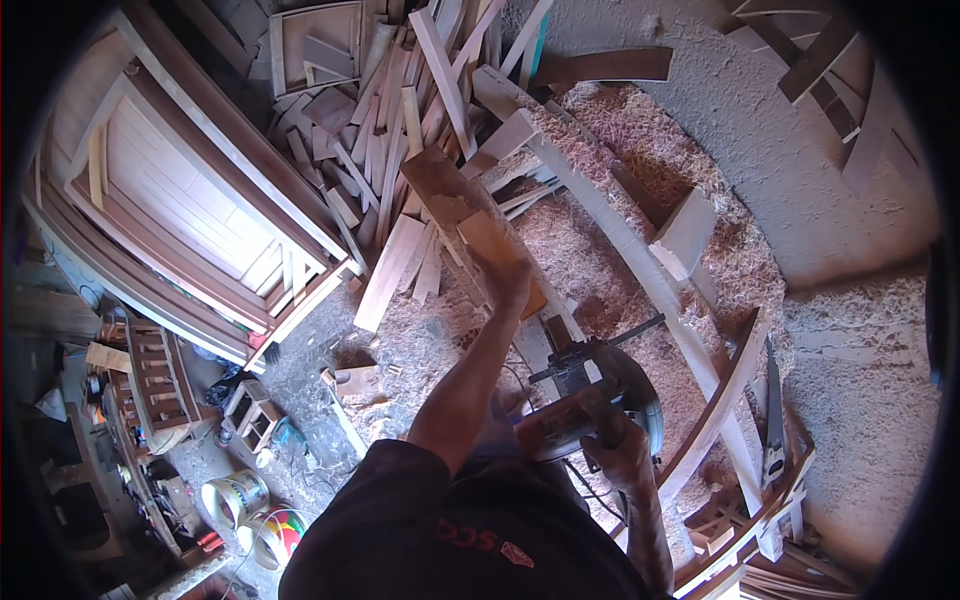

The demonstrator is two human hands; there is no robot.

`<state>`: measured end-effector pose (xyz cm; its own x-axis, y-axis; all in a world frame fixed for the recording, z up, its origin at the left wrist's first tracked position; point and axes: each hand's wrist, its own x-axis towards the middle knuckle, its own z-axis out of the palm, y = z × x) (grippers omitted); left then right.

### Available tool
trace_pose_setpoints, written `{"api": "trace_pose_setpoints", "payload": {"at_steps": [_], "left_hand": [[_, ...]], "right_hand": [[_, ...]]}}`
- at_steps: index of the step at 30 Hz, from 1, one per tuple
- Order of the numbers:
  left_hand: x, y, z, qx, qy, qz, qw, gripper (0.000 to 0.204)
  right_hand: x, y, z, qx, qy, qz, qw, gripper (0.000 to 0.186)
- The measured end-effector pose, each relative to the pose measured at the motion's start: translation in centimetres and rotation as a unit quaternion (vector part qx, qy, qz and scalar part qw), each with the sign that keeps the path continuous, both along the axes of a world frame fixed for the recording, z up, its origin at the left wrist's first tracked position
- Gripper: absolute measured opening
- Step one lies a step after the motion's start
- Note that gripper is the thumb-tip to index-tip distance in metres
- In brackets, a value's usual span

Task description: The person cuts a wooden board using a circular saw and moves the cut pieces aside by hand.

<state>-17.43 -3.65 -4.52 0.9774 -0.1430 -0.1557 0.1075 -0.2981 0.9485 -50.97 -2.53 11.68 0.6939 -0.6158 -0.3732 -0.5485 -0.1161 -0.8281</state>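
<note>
My right hand (pixel 618 455) is wrapped round the rear handle of a circular saw (pixel 560 420), which sits just ahead of my body. The saw's base lies over the near end of a long board (pixel 437 185) that runs away toward the far left. Farther along, my left hand (pixel 505 272) grips a short orange-brown wood piece (pixel 487 240) lying on that board; its fingers are only partly visible. A dark cord (pixel 590 485) trails from the saw past my right forearm. The blade is hidden from above.
Long pale beams (pixel 640 260) curve across the right, with a handsaw (pixel 774 420) beside them. Wood shavings (pixel 720 210) cover the floor there. Offcuts (pixel 375 140) are heaped at the far left, near stacked door frames (pixel 190 190). Buckets (pixel 235 497) stand at the lower left.
</note>
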Motion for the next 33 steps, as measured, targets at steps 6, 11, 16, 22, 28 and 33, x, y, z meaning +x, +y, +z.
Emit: {"api": "trace_pose_setpoints", "payload": {"at_steps": [6, 11, 16, 22, 28, 33], "left_hand": [[0.1, -1.0, 0.4, 0.015, 0.019, 0.000, 1.000, 0.124], [1.6, 0.7, -1.6, 0.042, -0.023, -0.013, 0.999, 0.117], [6.9, 5.7, -0.7, -0.032, -0.135, -0.095, 0.986, 0.077], [10.6, 10.6, 10.9, 0.111, -0.364, -0.447, 0.810, 0.076], [13.0, 9.9, 11.3, 0.367, -0.433, -0.609, 0.554, 0.123], [13.1, 6.4, 7.5, 0.346, -0.435, -0.648, 0.521, 0.142]], "right_hand": [[-0.6, 0.3, 2.9, 0.005, 0.019, -0.061, 0.998, 0.043], [-1.0, 1.3, 7.2, 0.027, 0.025, -0.096, 0.995, 0.047], [-0.6, 1.9, 10.4, -0.033, -0.018, -0.045, 0.998, 0.053], [3.6, 2.2, 10.0, -0.048, -0.044, 0.034, 0.997, 0.052], [8.4, 2.9, 6.6, -0.018, -0.064, 0.053, 0.996, 0.055], [10.5, 2.7, 4.8, -0.012, -0.044, 0.070, 0.996, 0.060]]}}
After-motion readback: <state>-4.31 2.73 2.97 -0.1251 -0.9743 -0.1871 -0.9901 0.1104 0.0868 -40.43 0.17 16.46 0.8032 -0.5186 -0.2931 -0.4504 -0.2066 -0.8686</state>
